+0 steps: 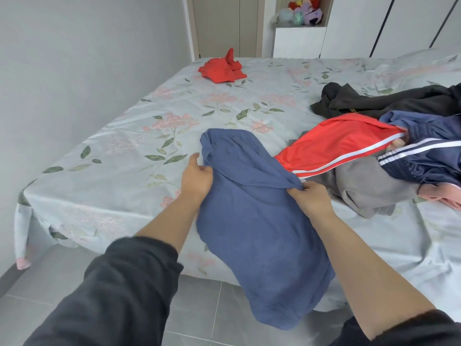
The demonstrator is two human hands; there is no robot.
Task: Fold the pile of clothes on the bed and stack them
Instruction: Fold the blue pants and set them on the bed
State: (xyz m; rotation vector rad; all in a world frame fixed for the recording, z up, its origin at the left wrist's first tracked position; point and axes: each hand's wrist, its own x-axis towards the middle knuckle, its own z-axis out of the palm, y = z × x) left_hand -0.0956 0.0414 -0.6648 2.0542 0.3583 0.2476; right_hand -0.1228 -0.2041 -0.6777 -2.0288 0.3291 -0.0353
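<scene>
The left hand (197, 177) and right hand (310, 198) each pinch a side edge of the blue shirt (252, 221), which lies half on the bed (124, 136) and half over its edge beside the pile (374, 156), so folding this 1 piece looks barely begun and next needs it spread flat, while the only container, a shelf (299, 38), holds soft toys (303, 11).

Your right hand (310, 198) grips the soft blue knit garment (257, 233), and the fold hides its fingertips. The navy white-striped track garment (424, 156), the crumpled black garment (399, 101) and the pink cloth (441, 196) run off the right edge. The colourful plush toys (304, 11) at the back are blurred and cropped at the top.
</scene>
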